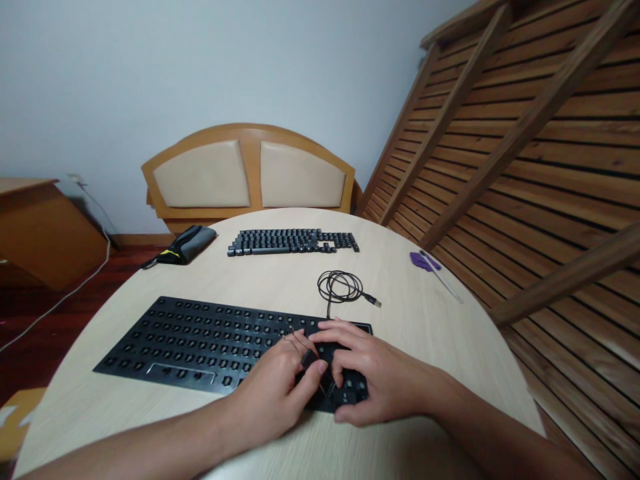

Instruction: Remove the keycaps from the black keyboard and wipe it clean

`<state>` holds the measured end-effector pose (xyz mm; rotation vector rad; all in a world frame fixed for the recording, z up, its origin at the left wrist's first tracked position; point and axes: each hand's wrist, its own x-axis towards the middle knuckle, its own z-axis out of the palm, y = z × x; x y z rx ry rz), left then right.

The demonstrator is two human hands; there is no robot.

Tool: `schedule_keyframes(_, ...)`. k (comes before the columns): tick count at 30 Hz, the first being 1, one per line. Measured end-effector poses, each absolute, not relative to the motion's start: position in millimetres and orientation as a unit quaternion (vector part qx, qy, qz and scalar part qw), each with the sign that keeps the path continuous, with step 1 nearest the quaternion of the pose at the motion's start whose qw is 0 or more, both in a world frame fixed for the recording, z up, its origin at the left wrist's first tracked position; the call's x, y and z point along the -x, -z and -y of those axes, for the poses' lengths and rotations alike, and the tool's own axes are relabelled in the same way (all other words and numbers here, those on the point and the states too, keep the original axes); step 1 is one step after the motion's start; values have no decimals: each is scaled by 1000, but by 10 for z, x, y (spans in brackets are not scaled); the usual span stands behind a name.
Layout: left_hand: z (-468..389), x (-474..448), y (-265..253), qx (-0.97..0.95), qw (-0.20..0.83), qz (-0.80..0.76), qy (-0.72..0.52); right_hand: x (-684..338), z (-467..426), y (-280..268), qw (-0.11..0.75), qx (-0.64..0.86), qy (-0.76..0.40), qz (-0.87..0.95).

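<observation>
A black keyboard (200, 340) lies across the near side of the table, most of its left part bare of keycaps, with the switches showing. My left hand (280, 380) is over its right part, thumb and fingers closed on a wire keycap puller (308, 359) with a dark middle piece and thin wires. Whether a keycap sits in the wires, I cannot tell. Bent around the keyboard's right end is my right hand (377, 373), thumb at the near edge and fingers over the number pad. A dark keycap (345, 397) shows beside that thumb.
Behind the keyboard lies its coiled USB cable (340, 287). Loose keycaps (280, 241) are laid out in rows farther back. A black-grey pouch (187, 245) is at the back left; a purple cloth (423, 261) and a thin white stick (443, 277) lie near the right table edge.
</observation>
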<state>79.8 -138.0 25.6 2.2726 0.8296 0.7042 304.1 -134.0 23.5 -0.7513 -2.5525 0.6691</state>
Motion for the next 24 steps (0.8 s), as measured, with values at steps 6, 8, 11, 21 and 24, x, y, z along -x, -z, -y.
schedule_keyframes(6, 1395, -780, -252, -869, 305, -297, -253, -3040, 1345, -230, 201, 266, -235, 913)
schedule_keyframes(8, 1400, -779, -253, -869, 305, -296, -251, -3034, 1345, -238, 201, 267, -235, 913)
schedule_keyframes(11, 1404, -774, -248, -869, 305, -300, -247, -3029, 1342, -248, 201, 265, -235, 913)
schedule_keyframes(21, 1405, -768, -237, -879, 272, -307, -241, -3019, 1340, -251, 204, 258, -224, 917)
schedule_keyframes(24, 1406, -779, -216, -881, 270, -307, -237, -3022, 1338, -238, 206, 256, -220, 919)
